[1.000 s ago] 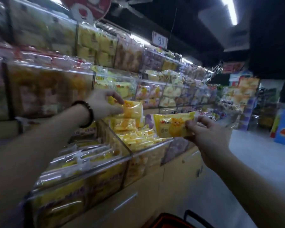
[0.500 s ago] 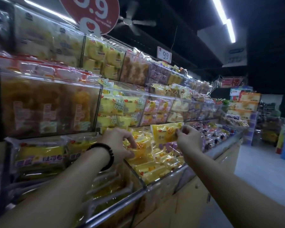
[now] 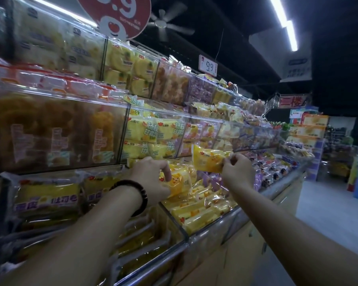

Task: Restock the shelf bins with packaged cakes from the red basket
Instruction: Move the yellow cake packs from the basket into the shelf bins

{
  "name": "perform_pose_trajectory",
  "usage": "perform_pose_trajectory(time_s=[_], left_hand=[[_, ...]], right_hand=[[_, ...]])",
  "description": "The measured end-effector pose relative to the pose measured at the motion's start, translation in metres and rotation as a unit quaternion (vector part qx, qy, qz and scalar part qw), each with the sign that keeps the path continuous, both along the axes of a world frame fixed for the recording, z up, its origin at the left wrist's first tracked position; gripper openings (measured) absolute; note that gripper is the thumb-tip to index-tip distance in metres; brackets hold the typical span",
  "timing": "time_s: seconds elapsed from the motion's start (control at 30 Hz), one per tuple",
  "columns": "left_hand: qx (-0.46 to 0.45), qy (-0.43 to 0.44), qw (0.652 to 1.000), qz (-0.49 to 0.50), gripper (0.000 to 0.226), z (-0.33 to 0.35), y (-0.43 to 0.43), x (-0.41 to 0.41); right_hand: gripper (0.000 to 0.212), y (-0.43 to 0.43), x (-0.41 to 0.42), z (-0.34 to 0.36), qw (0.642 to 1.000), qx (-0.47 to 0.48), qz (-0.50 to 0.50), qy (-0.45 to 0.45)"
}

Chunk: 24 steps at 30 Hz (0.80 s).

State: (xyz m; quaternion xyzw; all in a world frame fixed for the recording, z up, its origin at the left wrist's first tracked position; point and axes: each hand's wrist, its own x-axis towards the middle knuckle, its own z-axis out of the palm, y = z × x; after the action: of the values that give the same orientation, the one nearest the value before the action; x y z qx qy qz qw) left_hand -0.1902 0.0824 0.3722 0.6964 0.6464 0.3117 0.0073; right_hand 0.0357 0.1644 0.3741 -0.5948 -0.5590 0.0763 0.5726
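Observation:
My left hand (image 3: 151,178), with a dark bead bracelet on the wrist, grips a yellow packaged cake (image 3: 179,181) and holds it upright at the back of a clear shelf bin (image 3: 213,229) filled with several matching yellow packs. My right hand (image 3: 236,172) pinches the right end of a second yellow packaged cake (image 3: 209,159), held in the air just above the same bin. The red basket is out of view.
Clear bins of wrapped cakes fill the tiers above and to the left (image 3: 56,131). Purple packs (image 3: 277,168) fill the bins further right. A red 9.9 price sign (image 3: 120,13) hangs overhead. The aisle floor (image 3: 328,219) lies to the right, with display stands (image 3: 310,133) beyond.
The view has tilted up, so the basket has left the bottom edge. Both hands have moved in over the yellow bin, and the left pack has come down among the stock.

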Motion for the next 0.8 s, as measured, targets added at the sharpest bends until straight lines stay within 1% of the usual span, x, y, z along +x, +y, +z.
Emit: perform_pose_trajectory(time_s=[0.07, 0.1, 0.13, 0.17, 0.23, 0.27, 0.33, 0.4, 0.5, 0.57, 0.63, 0.73, 0.8], left_hand=[[-0.004, 0.004, 1.000, 0.009, 0.023, -0.001, 0.001, 0.003], [-0.002, 0.002, 1.000, 0.012, 0.023, -0.002, 0.002, 0.003], [0.000, 0.000, 1.000, 0.013, 0.022, -0.002, 0.003, 0.003], [0.000, -0.002, 1.000, 0.012, 0.022, -0.003, 0.003, 0.003], [-0.004, -0.005, 1.000, 0.010, 0.023, -0.004, 0.002, 0.004], [-0.009, -0.005, 1.000, 0.009, 0.024, -0.004, 0.002, 0.005], [-0.016, 0.004, 1.000, 0.013, 0.024, -0.004, -0.001, 0.008], [-0.011, 0.006, 1.000, 0.017, 0.022, -0.005, -0.003, 0.009], [0.017, 0.007, 1.000, 0.025, 0.019, -0.004, -0.004, 0.009], [0.032, 0.011, 0.999, 0.028, 0.020, -0.004, -0.004, 0.009], [0.040, 0.015, 0.999, 0.027, 0.021, -0.003, -0.005, 0.010], [0.041, 0.021, 0.999, 0.028, 0.025, -0.001, -0.005, 0.010], [0.043, 0.025, 0.998, 0.032, 0.027, -0.001, -0.006, 0.012]], right_hand=[[0.020, 0.000, 0.001, 0.000, 1.000, 0.010, 0.016, 0.004], [0.021, -0.001, 0.000, -0.002, 0.999, 0.002, 0.037, -0.016], [0.021, 0.001, -0.002, -0.007, 0.997, -0.023, 0.054, -0.058], [0.020, 0.004, -0.005, -0.013, 0.990, -0.056, 0.053, -0.122], [0.017, 0.004, -0.013, -0.021, 0.960, -0.116, 0.015, -0.253], [0.014, 0.005, -0.015, -0.023, 0.950, -0.128, -0.006, -0.285], [0.009, 0.003, -0.018, -0.023, 0.946, -0.136, -0.042, -0.290], [0.011, 0.002, -0.019, -0.020, 0.944, -0.137, -0.083, -0.288], [0.019, 0.000, -0.021, -0.018, 0.928, -0.171, -0.111, -0.313], [0.030, 0.000, -0.020, -0.020, 0.921, -0.190, -0.113, -0.322], [0.036, 0.001, -0.016, -0.019, 0.928, -0.174, -0.114, -0.309], [0.022, -0.003, -0.006, -0.015, 0.948, -0.120, -0.092, -0.280], [0.015, -0.016, 0.000, -0.013, 0.962, -0.092, -0.049, -0.253]])
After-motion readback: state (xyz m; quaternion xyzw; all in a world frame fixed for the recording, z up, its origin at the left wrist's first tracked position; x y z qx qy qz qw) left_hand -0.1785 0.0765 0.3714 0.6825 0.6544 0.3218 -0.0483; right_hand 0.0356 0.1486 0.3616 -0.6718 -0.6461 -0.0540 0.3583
